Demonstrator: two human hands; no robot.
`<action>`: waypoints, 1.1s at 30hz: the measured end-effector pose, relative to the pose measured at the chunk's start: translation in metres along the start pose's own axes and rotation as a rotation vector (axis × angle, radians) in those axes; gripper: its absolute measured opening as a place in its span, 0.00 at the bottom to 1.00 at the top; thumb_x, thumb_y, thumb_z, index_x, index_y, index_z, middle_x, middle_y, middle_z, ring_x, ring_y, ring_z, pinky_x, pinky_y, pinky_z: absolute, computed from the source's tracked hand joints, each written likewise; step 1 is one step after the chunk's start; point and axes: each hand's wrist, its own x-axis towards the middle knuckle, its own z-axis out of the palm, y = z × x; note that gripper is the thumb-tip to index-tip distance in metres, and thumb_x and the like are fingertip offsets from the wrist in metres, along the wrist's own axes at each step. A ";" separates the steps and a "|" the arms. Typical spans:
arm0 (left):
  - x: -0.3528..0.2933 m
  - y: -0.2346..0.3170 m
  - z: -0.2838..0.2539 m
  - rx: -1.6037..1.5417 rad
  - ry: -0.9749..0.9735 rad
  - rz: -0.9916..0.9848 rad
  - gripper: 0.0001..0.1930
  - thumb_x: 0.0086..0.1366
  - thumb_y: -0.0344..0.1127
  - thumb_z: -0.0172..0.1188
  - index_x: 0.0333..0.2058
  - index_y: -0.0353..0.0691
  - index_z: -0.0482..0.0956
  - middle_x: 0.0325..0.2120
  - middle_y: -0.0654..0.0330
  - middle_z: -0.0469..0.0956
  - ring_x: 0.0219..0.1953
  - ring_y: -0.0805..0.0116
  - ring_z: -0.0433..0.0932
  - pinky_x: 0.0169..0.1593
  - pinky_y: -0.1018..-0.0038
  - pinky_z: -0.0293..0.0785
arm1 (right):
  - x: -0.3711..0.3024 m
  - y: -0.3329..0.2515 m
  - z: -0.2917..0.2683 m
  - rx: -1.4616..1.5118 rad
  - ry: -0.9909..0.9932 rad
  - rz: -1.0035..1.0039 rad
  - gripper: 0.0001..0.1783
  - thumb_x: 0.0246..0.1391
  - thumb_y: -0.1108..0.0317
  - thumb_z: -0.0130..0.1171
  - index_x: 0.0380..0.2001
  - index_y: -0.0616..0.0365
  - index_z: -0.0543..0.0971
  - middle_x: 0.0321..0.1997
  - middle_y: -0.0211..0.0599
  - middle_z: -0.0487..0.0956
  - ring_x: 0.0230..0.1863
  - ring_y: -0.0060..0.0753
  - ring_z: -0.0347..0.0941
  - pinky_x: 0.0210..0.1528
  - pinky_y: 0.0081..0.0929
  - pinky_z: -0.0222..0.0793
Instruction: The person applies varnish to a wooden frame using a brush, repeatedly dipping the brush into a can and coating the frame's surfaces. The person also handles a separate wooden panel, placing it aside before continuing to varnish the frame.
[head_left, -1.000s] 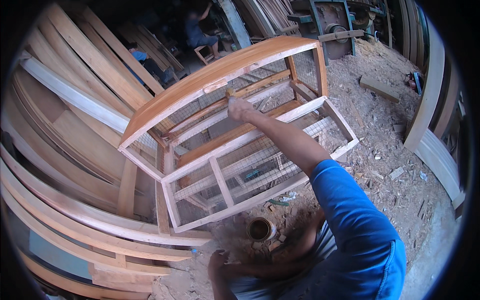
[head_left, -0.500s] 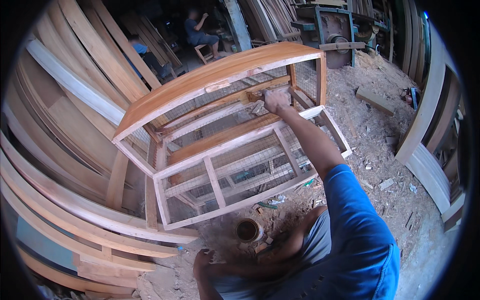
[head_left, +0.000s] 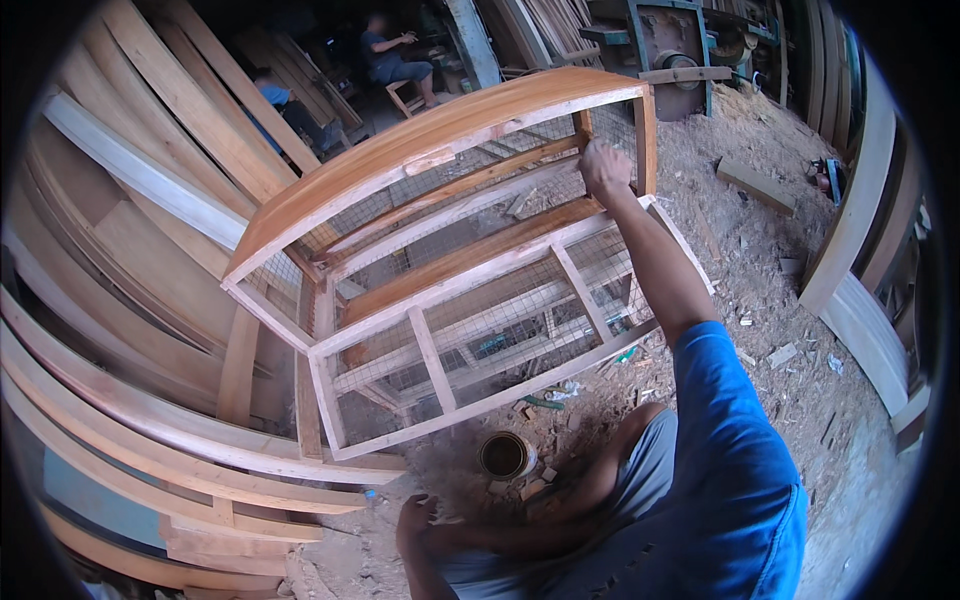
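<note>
A wooden cage frame (head_left: 440,290) with wire mesh panels and a curved varnished top (head_left: 420,150) stands tilted in front of me. My right hand (head_left: 605,168) reaches up inside it, fingers curled into a fist against the upper rail near the right post. Whether the fist holds anything is hidden. My left hand (head_left: 415,515) hangs low by my knee, near the sawdust floor, fingers apart and holding nothing. A small round can (head_left: 505,455) with dark liquid sits on the ground just below the frame, between my hands.
Long curved planks (head_left: 150,420) are stacked on the left. Other people (head_left: 390,55) sit at the back. A green machine (head_left: 670,40) stands at the rear, and wood offcuts (head_left: 755,185) lie on the sawdust floor on the right. White frame pieces (head_left: 860,290) lean at the right.
My right hand has slid to the right along the upper rail, from the middle of the frame to its right post. My left hand has stayed low.
</note>
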 end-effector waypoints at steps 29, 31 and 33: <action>0.011 -0.001 0.006 -0.077 -0.112 0.031 0.34 0.63 0.50 0.66 0.60 0.34 0.69 0.34 0.51 0.83 0.29 0.65 0.81 0.32 0.68 0.78 | -0.090 -0.261 0.044 0.416 -0.127 -0.215 0.18 0.66 0.62 0.43 0.43 0.63 0.78 0.41 0.53 0.84 0.45 0.51 0.83 0.46 0.43 0.80; 0.007 0.001 0.006 -0.082 -0.103 0.041 0.34 0.63 0.50 0.67 0.60 0.34 0.69 0.34 0.52 0.83 0.29 0.65 0.81 0.32 0.68 0.78 | -0.099 -0.286 0.045 0.442 -0.168 -0.240 0.18 0.66 0.61 0.44 0.43 0.63 0.78 0.41 0.52 0.84 0.45 0.50 0.83 0.47 0.42 0.80; 0.004 0.003 0.006 -0.090 -0.089 0.031 0.34 0.63 0.50 0.67 0.60 0.34 0.70 0.33 0.52 0.83 0.28 0.66 0.81 0.31 0.69 0.78 | -0.109 -0.310 0.045 0.473 -0.222 -0.262 0.18 0.66 0.61 0.43 0.43 0.63 0.78 0.42 0.54 0.84 0.46 0.51 0.83 0.48 0.43 0.79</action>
